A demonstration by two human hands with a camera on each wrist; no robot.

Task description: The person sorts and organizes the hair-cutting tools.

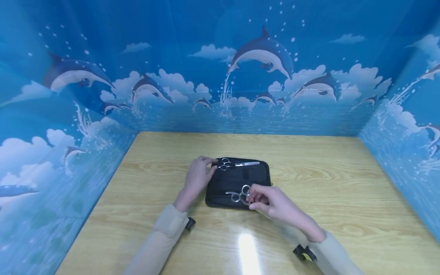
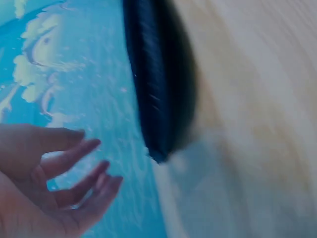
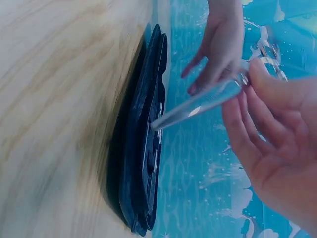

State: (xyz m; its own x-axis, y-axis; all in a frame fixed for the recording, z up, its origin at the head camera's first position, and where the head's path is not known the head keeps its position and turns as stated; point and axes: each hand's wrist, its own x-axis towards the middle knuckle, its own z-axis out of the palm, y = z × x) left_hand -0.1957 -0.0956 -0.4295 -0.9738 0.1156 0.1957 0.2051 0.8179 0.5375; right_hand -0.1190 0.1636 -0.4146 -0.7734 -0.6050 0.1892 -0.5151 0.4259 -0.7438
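A black zip case (image 1: 220, 183) lies opened flat on the table. Along its far side rests one pair of silver scissors (image 1: 248, 164), finger rings to the left and blades to the right. My right hand (image 1: 273, 202) pinches a second pair of silver scissors (image 3: 198, 106) near the pivot, over the near part of the case. Their rings (image 1: 235, 197) face left in the head view; the blades angle toward the case in the right wrist view. By the case's far left corner is my left hand (image 1: 198, 173), fingers loosely extended near the resting scissors' rings, holding nothing.
The case stands on a light wood-grain table (image 1: 326, 183). Blue cloth walls with printed dolphins (image 1: 261, 57) enclose the table at the back and both sides. A small dark strap piece (image 1: 190, 224) shows at the left sleeve, another (image 1: 304, 253) at the right.
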